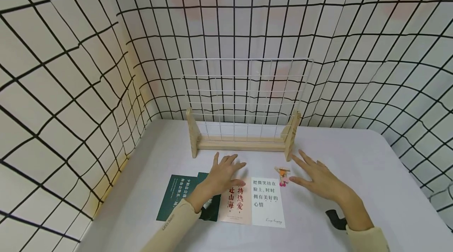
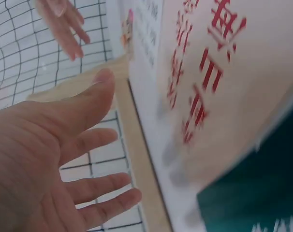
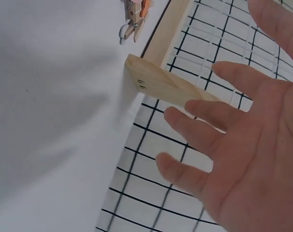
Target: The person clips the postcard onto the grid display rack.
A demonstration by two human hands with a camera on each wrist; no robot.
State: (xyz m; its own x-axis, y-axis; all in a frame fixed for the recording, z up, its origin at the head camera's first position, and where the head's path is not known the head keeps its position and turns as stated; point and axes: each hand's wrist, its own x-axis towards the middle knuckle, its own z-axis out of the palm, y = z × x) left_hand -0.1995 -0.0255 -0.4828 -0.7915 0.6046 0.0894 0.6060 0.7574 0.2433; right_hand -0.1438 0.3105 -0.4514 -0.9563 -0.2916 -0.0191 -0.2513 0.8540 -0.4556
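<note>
My left hand (image 1: 221,175) hovers over the cards with its fingers spread and nothing in it. Beneath it lie a pink card with red characters (image 1: 235,212) and dark green cards (image 1: 177,199), one partly hidden by the hand. Beside the pink card is a white card with black characters (image 1: 267,203). My right hand (image 1: 320,179), fingers apart and holding nothing, is just right of small wooden clothespins (image 1: 283,173) with orange and pink decorations. Behind both hands stands a white wire grid rack (image 1: 244,83) on a wooden base (image 1: 240,144).
A white table (image 1: 127,205) carries everything. Walls with a black grid pattern (image 1: 70,51) rise at the left, back and right. A black strap-like piece (image 1: 336,219) shows beside my right wrist.
</note>
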